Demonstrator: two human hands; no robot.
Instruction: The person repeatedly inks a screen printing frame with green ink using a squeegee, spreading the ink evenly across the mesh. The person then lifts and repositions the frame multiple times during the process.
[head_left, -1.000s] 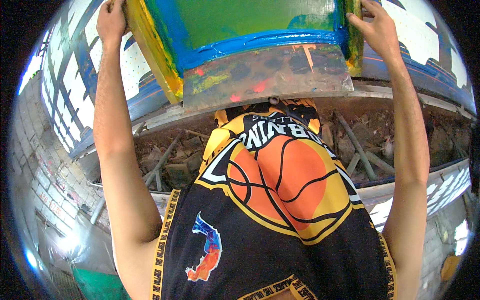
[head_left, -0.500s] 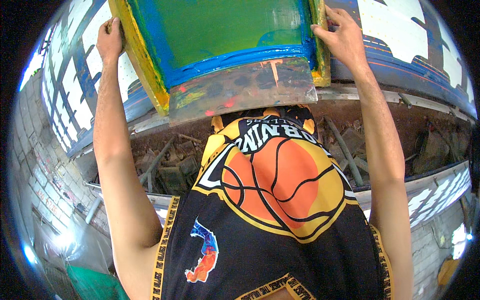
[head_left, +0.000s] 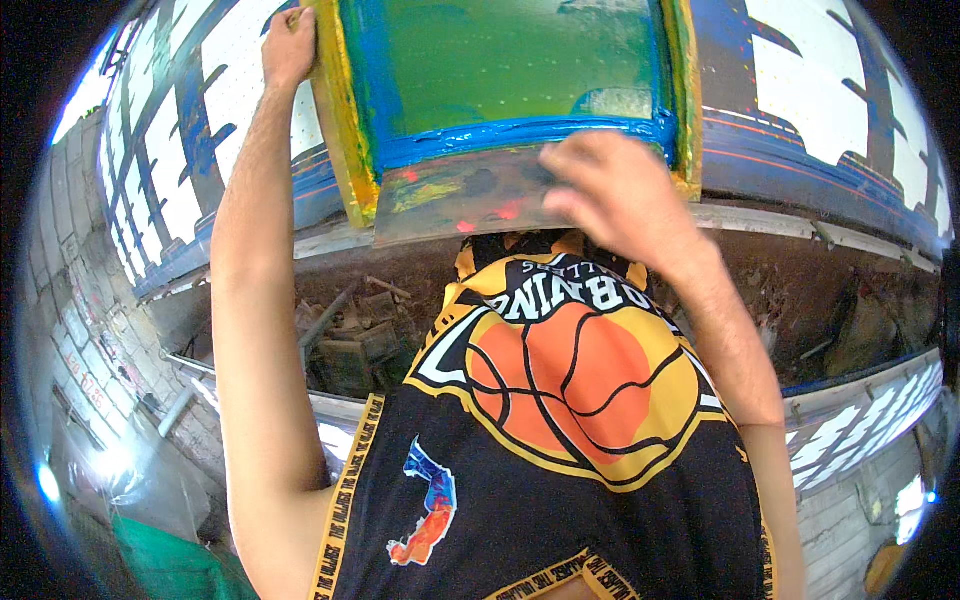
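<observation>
A screen printing frame (head_left: 345,130) with yellow, paint-crusted side bars lies at the top of the view. Its green mesh (head_left: 490,75) is bordered in blue, and thick wet blue ink (head_left: 520,138) runs along the near end. My left hand (head_left: 290,45) is closed around the left bar near its far end. Over the near right part of the frame hovers my right hand (head_left: 615,190), blurred, its thumb and fingers apart with nothing visible between them. Beneath it a stained flat board (head_left: 450,205) sticks out from the frame's near end.
A long table with white shapes on a dark, paint-spotted top (head_left: 790,180) stretches to both sides. Under its near edge (head_left: 770,220) is a trough-like space holding wood scraps (head_left: 360,335). A block wall (head_left: 85,290) and a green sheet (head_left: 165,560) are at left.
My right hand has let go of the frame's right bar and come nearer and left, over the near end. The frame and my left hand appear farther right in view.
</observation>
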